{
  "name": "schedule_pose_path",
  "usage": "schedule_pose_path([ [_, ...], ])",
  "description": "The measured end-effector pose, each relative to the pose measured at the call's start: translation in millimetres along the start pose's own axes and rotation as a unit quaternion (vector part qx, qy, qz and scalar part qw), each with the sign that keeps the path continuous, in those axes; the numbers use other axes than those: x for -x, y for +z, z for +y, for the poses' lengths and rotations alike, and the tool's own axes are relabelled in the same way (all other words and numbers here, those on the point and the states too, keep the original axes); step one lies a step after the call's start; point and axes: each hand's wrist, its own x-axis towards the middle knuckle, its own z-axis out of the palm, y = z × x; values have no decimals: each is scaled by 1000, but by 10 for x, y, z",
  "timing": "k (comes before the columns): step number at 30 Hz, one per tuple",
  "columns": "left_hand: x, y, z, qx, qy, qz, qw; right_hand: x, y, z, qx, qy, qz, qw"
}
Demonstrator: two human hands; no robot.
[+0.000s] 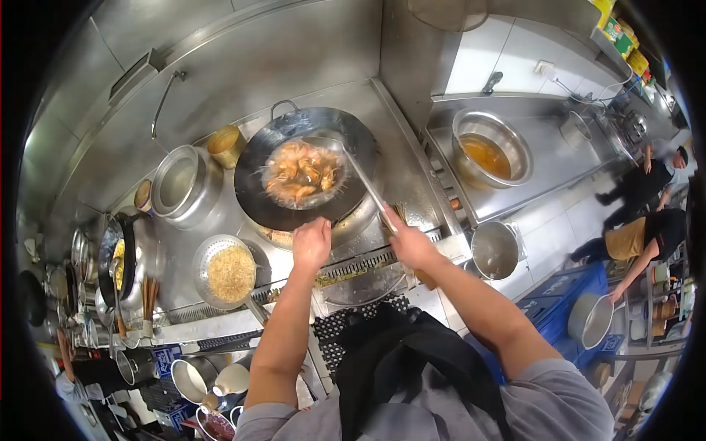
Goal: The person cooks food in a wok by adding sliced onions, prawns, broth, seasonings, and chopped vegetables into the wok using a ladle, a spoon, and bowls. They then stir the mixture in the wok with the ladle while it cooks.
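Observation:
A large black wok (254, 195) sits on the burner in front of me. Orange prawns (305, 173) with long feelers lie in bubbling liquid at its centre. My left hand (312, 244) is closed at the wok's near rim; the part under its fingers is hidden. The long handle of a metal ladle (362, 178) is wrapped in my right hand (413, 246), right of the wok. The ladle's bowl reaches into the wok at the far side of the prawns.
A perforated strainer with pale crumbly bits (230, 273), a metal pot (180, 187) and a yellowish can (226, 145) stand left. Right are a steel bowl of amber liquid (489, 154) and a pot (494, 250). A person (640, 239) at far right holds another pot (590, 321).

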Motion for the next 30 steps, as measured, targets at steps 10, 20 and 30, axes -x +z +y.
schedule_pose_path([
  [10, -25, -83, 105, 91, 0, 9, 996, 2631, -499, 1321, -8, 96, 193, 976],
  [20, -41, 245, 771, -63, 16, 34, 997, 3268, 369, 3134, -104, 372, 266, 883],
  [30, 572, 84, 1810, -15, 85, -121, 989, 1833, -35, 3932, -565, 347, 264, 700],
])
